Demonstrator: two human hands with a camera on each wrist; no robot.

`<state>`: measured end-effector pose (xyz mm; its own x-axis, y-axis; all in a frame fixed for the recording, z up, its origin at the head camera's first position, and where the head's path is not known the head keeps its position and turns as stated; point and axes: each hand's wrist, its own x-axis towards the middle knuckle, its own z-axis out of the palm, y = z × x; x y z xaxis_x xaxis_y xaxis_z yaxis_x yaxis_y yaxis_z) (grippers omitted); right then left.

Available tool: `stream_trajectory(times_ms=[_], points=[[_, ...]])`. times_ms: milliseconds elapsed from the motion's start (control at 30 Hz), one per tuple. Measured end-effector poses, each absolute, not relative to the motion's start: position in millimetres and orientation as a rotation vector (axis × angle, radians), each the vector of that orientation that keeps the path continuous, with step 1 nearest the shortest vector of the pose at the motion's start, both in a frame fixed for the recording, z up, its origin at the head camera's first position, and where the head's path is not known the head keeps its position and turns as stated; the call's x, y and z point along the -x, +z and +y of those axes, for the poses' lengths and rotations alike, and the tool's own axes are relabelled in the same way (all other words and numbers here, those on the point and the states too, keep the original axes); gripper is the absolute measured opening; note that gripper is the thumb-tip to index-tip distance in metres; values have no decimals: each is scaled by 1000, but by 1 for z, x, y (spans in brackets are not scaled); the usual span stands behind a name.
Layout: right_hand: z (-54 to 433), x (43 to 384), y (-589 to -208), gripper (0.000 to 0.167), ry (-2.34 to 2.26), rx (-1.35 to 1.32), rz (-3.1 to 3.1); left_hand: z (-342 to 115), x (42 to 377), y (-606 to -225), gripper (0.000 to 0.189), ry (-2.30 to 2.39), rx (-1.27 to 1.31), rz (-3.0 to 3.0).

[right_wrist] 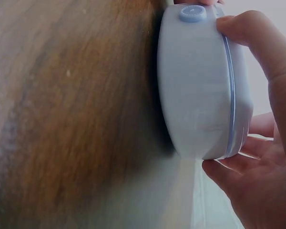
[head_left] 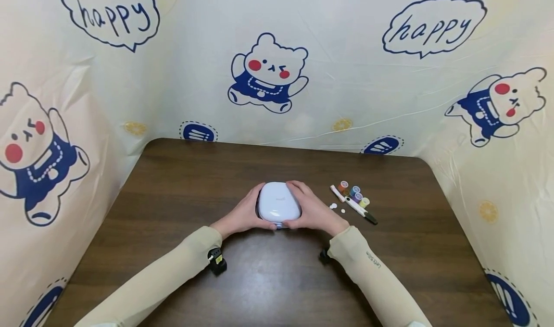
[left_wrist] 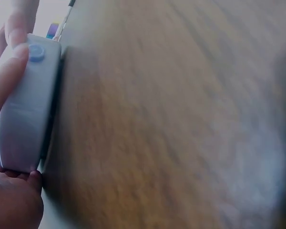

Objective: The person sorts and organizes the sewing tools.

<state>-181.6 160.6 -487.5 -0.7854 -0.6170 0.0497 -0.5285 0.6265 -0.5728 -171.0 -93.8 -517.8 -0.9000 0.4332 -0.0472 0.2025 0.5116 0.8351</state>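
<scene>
A pale blue rounded case (head_left: 279,203) with a glossy lid sits near the middle of the brown table. My left hand (head_left: 246,212) grips its left side, thumb at the front edge. On the opposite side my right hand (head_left: 313,210) holds it, thumb also at the front and fingers round the far side. A round blue button (right_wrist: 193,13) shows on the case's front wall, close to both thumbs. In the right wrist view a thin blue seam (right_wrist: 231,95) runs between lid and base, with the lid down on the base.
Right of the case lie small orange (head_left: 343,186), blue (head_left: 355,191), purple (head_left: 357,197) and yellow (head_left: 364,202) spool-like cylinders. Beside them are a white pen-like stick with a dark end (head_left: 360,210), a shorter white stick (head_left: 337,193) and small white discs (head_left: 333,206). Printed cloth (head_left: 337,86) surrounds the table.
</scene>
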Motion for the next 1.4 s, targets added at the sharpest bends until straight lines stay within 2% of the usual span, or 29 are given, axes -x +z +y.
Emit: stream_trajectory(times_ms=[367,1133,1400], points=[[161,181,-490,111,-949,928,2717,-93,170,-517,125,1363,-515,2483],[166,178,-479,101,-988,817,2644,-95,173,-521,126,1338,-519,2494],[167,173,-466,80,-920,843,2757,-95,171,-518,126,1343,-504,2477]])
